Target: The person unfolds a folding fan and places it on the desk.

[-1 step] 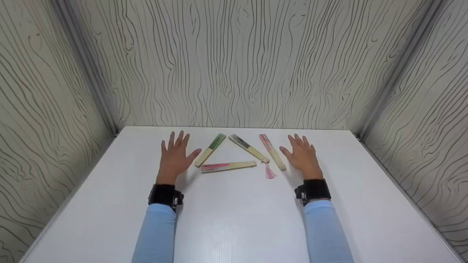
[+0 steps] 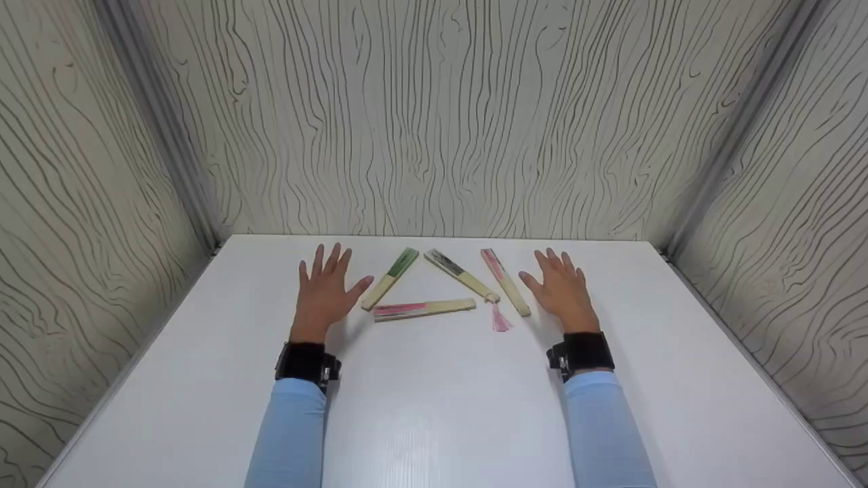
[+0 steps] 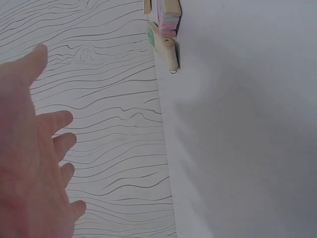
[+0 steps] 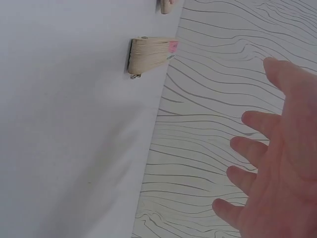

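Note:
Several folded hand fans lie between my two hands. My left hand (image 2: 324,295), fingers spread and holding nothing, is nearest the green folding fan (image 2: 391,278). A pink folding fan (image 2: 424,309) lies crosswise in front of it. The black-and-grey folding fan (image 2: 461,274) slants to the right and ends in a pink tassel (image 2: 500,318). Beside my right hand (image 2: 563,291), also spread and bare of any object, lies a second pink folding fan (image 2: 506,281). In the wrist views both palms appear raised off the table, with shadows below.
The white table (image 2: 434,407) reaches back to a wood-grain patterned wall (image 2: 434,122). Similar side walls stand left and right, joined by grey corner posts (image 2: 163,122). Each wrist wears a black strap (image 2: 302,360) with a small device.

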